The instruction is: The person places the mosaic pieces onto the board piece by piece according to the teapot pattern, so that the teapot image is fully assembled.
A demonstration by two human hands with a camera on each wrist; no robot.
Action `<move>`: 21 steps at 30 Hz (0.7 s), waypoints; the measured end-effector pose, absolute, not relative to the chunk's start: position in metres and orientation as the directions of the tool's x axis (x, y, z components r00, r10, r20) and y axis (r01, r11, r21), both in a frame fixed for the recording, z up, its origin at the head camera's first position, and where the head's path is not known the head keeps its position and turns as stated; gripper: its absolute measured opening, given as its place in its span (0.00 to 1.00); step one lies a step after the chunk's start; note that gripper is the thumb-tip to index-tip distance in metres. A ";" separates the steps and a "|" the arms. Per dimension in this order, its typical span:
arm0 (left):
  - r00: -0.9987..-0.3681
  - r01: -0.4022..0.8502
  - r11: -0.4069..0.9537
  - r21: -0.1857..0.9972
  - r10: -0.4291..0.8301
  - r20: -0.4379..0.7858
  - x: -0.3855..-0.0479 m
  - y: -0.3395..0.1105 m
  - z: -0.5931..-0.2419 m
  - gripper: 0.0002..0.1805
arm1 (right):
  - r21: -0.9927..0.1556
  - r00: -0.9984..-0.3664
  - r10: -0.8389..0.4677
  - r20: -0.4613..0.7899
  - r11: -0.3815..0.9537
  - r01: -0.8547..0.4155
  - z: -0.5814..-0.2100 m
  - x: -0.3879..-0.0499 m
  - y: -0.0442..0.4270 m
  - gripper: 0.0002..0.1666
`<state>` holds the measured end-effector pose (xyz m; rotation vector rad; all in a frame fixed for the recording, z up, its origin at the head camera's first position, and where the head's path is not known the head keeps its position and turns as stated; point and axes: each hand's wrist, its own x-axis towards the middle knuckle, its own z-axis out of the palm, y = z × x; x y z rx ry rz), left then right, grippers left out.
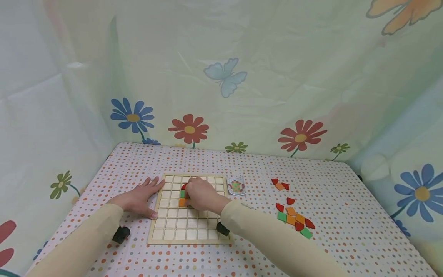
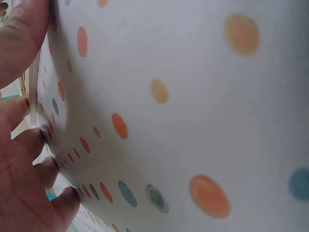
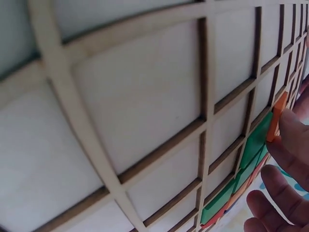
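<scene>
A wooden grid board (image 1: 168,234) lies on the dotted table. My right hand (image 1: 202,195) is over its middle, thumb and fingers pinching an orange square tile (image 3: 276,116) that stands tilted at the cells. Beside that tile, green tiles (image 3: 257,139) sit in the grid, with red and orange pieces past them, partly hidden by the fingers. In the head view a red piece (image 1: 184,186) and a green tile (image 1: 182,194) show left of the right hand. My left hand (image 1: 139,198) lies with spread fingers at the board's left edge, fingertips and thumb touching the frame.
A small printed pattern card (image 1: 237,186) lies against the board's right edge. Farther right are loose pieces: a small group with an orange tile (image 1: 279,186), and a larger scatter with a green tile (image 1: 282,216) and a red piece (image 1: 309,223). A flowered curtain surrounds the table.
</scene>
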<state>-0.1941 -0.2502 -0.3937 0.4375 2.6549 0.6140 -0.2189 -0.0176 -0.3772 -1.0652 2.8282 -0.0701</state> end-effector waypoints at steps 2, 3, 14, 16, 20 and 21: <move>-0.880 0.212 0.856 0.472 0.378 -0.289 -0.194 -0.250 -0.394 0.61 | -0.076 -0.749 -0.656 -0.092 0.755 -0.652 -0.378 -0.219 -0.019 0.08; -0.880 0.214 0.856 0.471 0.378 -0.288 -0.194 -0.250 -0.394 0.62 | -0.070 -0.750 -0.655 -0.090 0.756 -0.651 -0.379 -0.219 -0.019 0.08; -0.879 0.209 0.854 0.477 0.378 -0.292 -0.194 -0.250 -0.393 0.62 | -0.025 -0.745 -0.663 -0.075 0.748 -0.663 -0.380 -0.217 -0.023 0.08; -0.879 0.207 0.853 0.478 0.377 -0.292 -0.194 -0.250 -0.393 0.62 | -0.041 -0.743 -0.664 -0.082 0.747 -0.663 -0.379 -0.217 -0.023 0.07; -0.879 0.205 0.852 0.481 0.376 -0.293 -0.194 -0.250 -0.393 0.62 | -0.119 -0.744 -0.664 -0.079 0.747 -0.654 -0.376 -0.219 -0.018 0.05; -0.879 0.204 0.853 0.480 0.375 -0.293 -0.194 -0.250 -0.393 0.62 | -0.140 -0.744 -0.664 -0.074 0.746 -0.651 -0.375 -0.219 -0.016 0.04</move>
